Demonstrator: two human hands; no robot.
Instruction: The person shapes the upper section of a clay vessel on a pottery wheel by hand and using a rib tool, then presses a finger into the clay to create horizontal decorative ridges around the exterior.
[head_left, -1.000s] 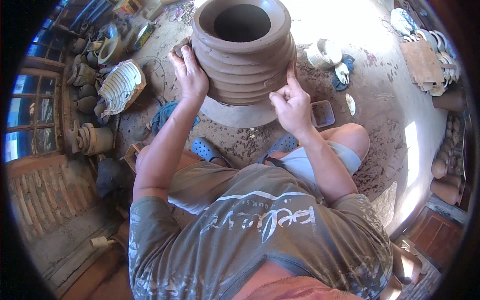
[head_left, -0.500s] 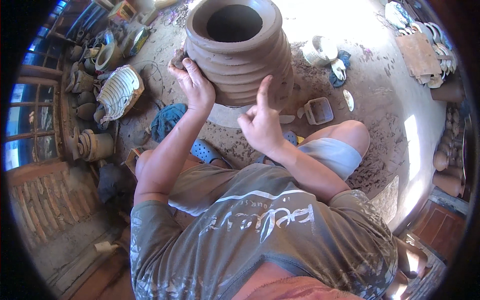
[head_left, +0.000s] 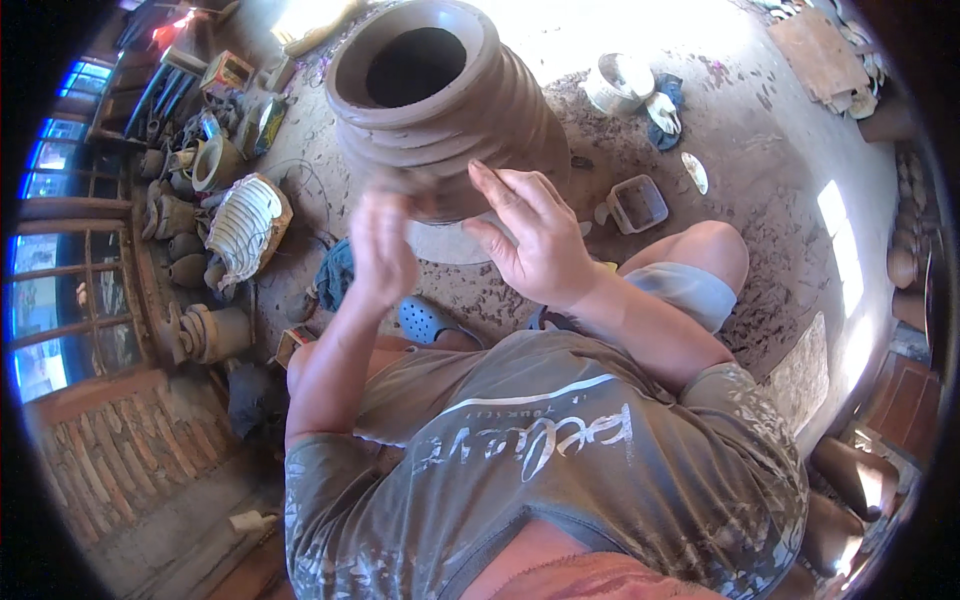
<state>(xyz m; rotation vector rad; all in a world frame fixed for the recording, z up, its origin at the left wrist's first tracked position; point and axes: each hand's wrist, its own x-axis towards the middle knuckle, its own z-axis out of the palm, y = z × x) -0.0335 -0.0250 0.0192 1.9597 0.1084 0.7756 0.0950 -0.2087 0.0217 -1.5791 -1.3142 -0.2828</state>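
Note:
A large brown wet clay pot with a wide round mouth and ridged walls stands in front of me on a pale round base. My left hand is raised at the pot's near left side, smeared by motion. A dark blur shows at its fingertips, and I cannot tell whether it is a lump or only the fingers. My right hand is before the pot's near right wall, thumb and fingers apart, holding nothing. Its index fingertip overlaps the wall; whether it touches is unclear.
Right of the pot are a rectangular plastic tub, a whitish bucket and a dark blue cloth. A ridged pale shell-like piece and several clay vessels stand left. Clay scraps litter the floor; a blue clog shows below.
My left hand has come off the pot's left wall and moved down toward me. My right hand has gone from a pointing finger to spread fingers. The view has shifted slightly.

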